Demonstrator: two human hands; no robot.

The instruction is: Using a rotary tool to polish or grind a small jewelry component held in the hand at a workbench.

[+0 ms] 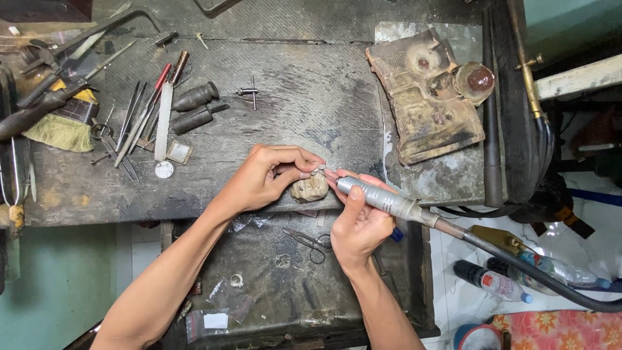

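Note:
My left hand (269, 176) pinches a small silver ring (318, 170) against a worn wooden bench peg (310, 188) at the front edge of the dark workbench (304, 97). My right hand (358, 223) grips a grey metal rotary handpiece (379, 198). Its thin tip touches the ring. A dark flexible shaft (531, 272) runs from the handpiece down to the right.
Files, gravers, pliers and a yellow brush (61, 131) lie at the bench's left. A charred soldering block (424, 91) sits at the right. Below the bench a tray (259, 272) holds small scissors (311, 243), a ring and plastic bags. Plastic bottles (492, 282) lie on the floor.

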